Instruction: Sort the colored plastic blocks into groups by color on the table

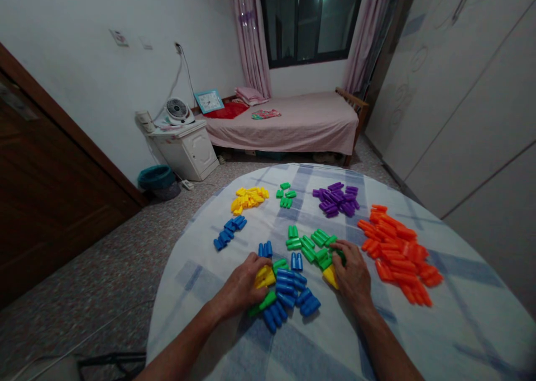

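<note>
My left hand [247,283] is curled around yellow plastic toy pieces [264,277] near the front of the table. Beside it lie blue plastic pieces [287,286], several of them joined in rows, with a green piece [268,300] under the fingertips. My right hand [352,272] has its fingers bent over the right end of a cluster of green pieces [309,249], closed on one partly hidden green piece [341,254]. Against its thumb side rests a yellow piece [330,276]. Between the hands stands a small blue pair [296,261].
Orange pieces [397,252] are heaped at right, purple ones [336,199] at the back. Yellow pieces [249,199], a few green [286,195] and a blue row [229,231] lie left and back. A checked cloth covers the round table [201,314]. Beyond stands a bed [285,124].
</note>
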`<state>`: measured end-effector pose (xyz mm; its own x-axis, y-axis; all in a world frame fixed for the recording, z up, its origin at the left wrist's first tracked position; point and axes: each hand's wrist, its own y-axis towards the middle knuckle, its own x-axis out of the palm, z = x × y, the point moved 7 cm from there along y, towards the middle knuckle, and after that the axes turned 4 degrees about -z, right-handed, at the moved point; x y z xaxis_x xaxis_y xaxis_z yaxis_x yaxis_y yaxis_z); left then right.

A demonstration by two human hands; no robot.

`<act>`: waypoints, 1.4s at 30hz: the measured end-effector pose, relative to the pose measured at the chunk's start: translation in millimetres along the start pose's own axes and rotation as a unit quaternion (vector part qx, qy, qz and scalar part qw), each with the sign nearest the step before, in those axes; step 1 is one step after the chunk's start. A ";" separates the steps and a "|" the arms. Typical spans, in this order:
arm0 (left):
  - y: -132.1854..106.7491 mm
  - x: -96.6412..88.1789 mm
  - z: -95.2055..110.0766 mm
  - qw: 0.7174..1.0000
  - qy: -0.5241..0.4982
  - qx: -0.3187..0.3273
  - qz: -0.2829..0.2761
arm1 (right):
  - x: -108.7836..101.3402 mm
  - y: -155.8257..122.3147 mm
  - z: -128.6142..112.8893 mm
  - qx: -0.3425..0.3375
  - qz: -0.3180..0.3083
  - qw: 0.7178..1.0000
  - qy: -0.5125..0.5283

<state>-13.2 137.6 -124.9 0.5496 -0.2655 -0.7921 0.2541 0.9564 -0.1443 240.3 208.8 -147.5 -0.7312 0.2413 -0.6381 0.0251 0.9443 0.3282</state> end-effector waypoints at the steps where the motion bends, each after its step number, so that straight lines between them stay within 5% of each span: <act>1: 0.1 1.3 0.0 1.000 -0.006 0.006 0.004 | -0.2 0.1 -0.3 -0.002 0.001 1.000 0.000; 14: 9.1 6.2 -14.4 0.998 -0.017 0.004 0.058 | -1.0 0.5 -1.4 -0.008 0.006 1.000 0.004; 21: 10.4 -41.2 -15.5 0.990 -0.060 0.027 0.123 | 0.4 0.5 0.4 -0.007 0.000 1.000 -0.001; 26: 67.5 -78.2 -31.9 0.979 0.043 0.039 0.195 | -1.1 0.2 -0.1 -0.001 0.007 1.000 0.001; 31: 140.3 -92.3 -50.0 0.971 0.139 -0.021 0.193 | -0.2 0.9 1.4 0.001 0.000 1.000 0.006; 34: 161.2 -101.2 -48.0 0.968 0.159 -0.040 0.192 | 0.3 1.1 2.0 0.001 -0.003 1.000 0.007; 38: 154.0 -110.9 -31.6 0.944 0.212 -0.034 0.251 | 0.5 0.4 1.9 0.000 -0.002 1.000 0.007; 42: 119.1 -90.6 -11.5 0.942 0.202 0.049 0.262 | 0.9 0.1 1.7 -0.002 -0.004 1.000 0.003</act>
<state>-41.8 276.9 -77.1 0.2771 0.3279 -0.9031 0.1150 0.9219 0.3700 240.9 209.5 -149.3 -0.7352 0.2327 -0.6367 0.0169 0.9452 0.3260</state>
